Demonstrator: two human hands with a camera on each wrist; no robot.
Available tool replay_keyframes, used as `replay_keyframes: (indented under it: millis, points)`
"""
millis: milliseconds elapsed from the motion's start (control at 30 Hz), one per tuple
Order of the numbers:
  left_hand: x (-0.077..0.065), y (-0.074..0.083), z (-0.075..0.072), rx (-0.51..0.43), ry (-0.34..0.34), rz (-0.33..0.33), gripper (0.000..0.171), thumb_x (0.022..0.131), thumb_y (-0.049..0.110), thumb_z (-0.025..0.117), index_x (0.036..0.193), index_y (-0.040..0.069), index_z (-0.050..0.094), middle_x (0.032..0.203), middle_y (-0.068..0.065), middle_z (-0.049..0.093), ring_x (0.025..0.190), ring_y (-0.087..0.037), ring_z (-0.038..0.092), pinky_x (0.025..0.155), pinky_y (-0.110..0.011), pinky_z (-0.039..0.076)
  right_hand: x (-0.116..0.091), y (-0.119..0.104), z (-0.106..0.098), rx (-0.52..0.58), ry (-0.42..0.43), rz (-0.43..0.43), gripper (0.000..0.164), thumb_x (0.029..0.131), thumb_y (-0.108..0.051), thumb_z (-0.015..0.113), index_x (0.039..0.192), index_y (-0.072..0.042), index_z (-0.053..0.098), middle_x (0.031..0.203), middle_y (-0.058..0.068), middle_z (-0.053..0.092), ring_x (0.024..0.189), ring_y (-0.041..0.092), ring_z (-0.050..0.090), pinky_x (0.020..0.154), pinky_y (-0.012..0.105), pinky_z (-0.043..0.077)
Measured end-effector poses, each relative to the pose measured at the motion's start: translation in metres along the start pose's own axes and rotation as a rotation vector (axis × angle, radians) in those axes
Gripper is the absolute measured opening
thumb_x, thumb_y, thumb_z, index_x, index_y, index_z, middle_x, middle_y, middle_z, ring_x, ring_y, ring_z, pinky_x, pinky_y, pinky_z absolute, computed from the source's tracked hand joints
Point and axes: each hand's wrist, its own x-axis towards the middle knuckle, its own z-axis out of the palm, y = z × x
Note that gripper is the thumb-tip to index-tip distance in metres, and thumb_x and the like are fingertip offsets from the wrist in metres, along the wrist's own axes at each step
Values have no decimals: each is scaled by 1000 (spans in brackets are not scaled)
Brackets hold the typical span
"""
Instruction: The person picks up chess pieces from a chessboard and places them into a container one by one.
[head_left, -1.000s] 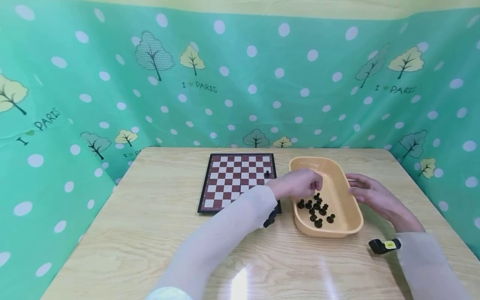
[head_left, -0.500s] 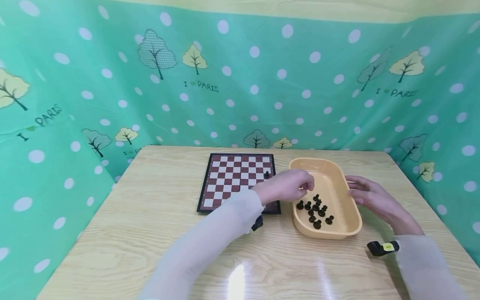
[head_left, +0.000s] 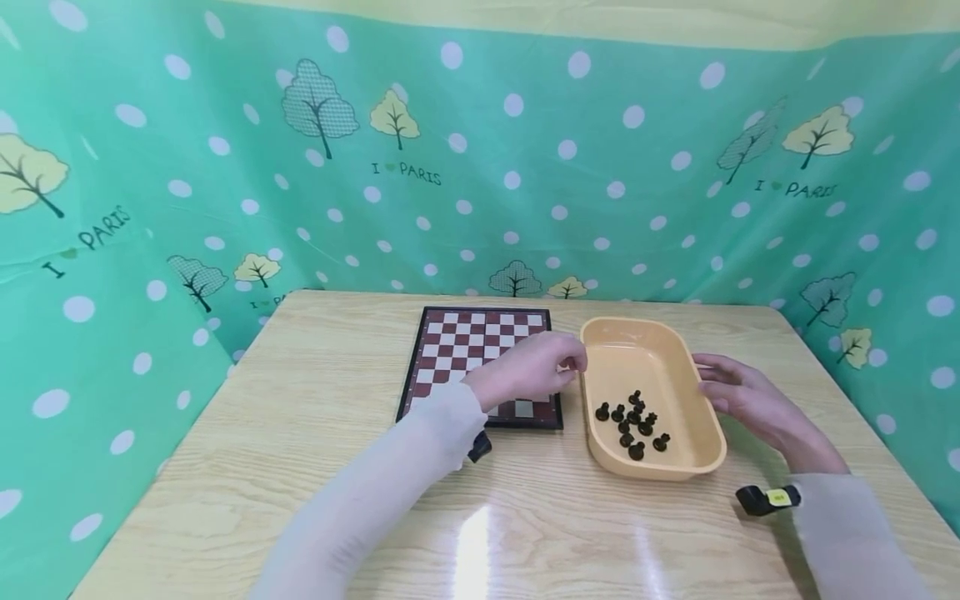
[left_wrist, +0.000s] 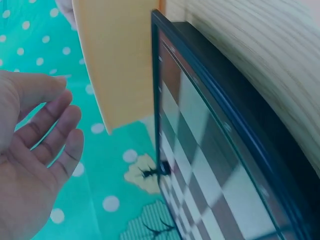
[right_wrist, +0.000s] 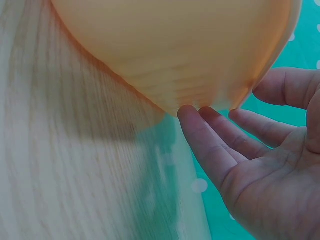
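Note:
My left hand [head_left: 534, 365] hovers over the right side of the chessboard [head_left: 450, 350], near the left rim of the peach plastic tray [head_left: 675, 400]. In the left wrist view its thumb and index fingertip meet; whether a piece is hidden between them I cannot make out. Several black chess pieces [head_left: 636, 451] lie or stand in the tray's front half. One small black chess piece [left_wrist: 165, 168] stands on the board, hidden behind my hand in the head view. My right hand [head_left: 757, 404] touches the tray's right outer wall with mostly straight fingers [right_wrist: 212, 147], thumb near the rim.
Board and tray stand side by side on a light wooden table [head_left: 300, 400]. Behind and at both sides hangs a green dotted curtain [head_left: 480, 200]. A black wrist strap [head_left: 768, 498] is at my right sleeve.
My left hand has moved left from above the tray to over the board, and now covers the lone piece there. My right hand stays at the tray's side.

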Motion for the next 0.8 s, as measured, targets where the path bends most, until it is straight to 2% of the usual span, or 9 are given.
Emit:
replay_keyframes:
  millis: [167, 400, 600, 733, 800]
  points:
    - [-10, -14, -4, -3, 18, -34, 13, 89, 11, 64, 100, 16, 67, 100, 8, 63, 94, -6, 56, 84, -19, 46, 0, 2, 0, 5, -3, 8, 65, 99, -15, 51, 149, 5, 14, 142, 34, 31, 103, 3, 58, 85, 22, 49]
    - [-21, -39, -7, -49, 37, -93, 16, 89, 8, 64, 105, 11, 67, 100, 6, 62, 94, -8, 56, 84, -23, 47, 0, 3, -1, -4, 0, 17, 66, 99, -17, 51, 149, 4, 14, 142, 34, 31, 103, 2, 57, 85, 21, 50]
    - [-19, -54, -7, -97, 66, -145, 19, 88, 6, 65, 107, 9, 67, 105, 3, 60, 100, -15, 57, 88, -26, 47, 0, 2, 0, 6, 1, 11, 66, 99, -16, 51, 149, 5, 14, 142, 34, 31, 102, 1, 57, 85, 20, 49]
    - [-13, -61, -5, -107, 71, -164, 19, 88, 6, 65, 107, 9, 67, 108, 1, 58, 100, -20, 58, 85, -27, 48, 0, 2, -1, 5, 0, 18, 67, 98, -17, 52, 149, 5, 14, 142, 34, 31, 102, 1, 57, 85, 21, 49]
    - [-10, -64, -4, -104, 65, -171, 19, 88, 7, 65, 107, 10, 67, 109, 1, 58, 97, -19, 58, 82, -26, 48, 1, 2, -1, 4, 0, 18, 67, 98, -17, 52, 149, 5, 14, 143, 34, 31, 102, 2, 57, 85, 21, 49]
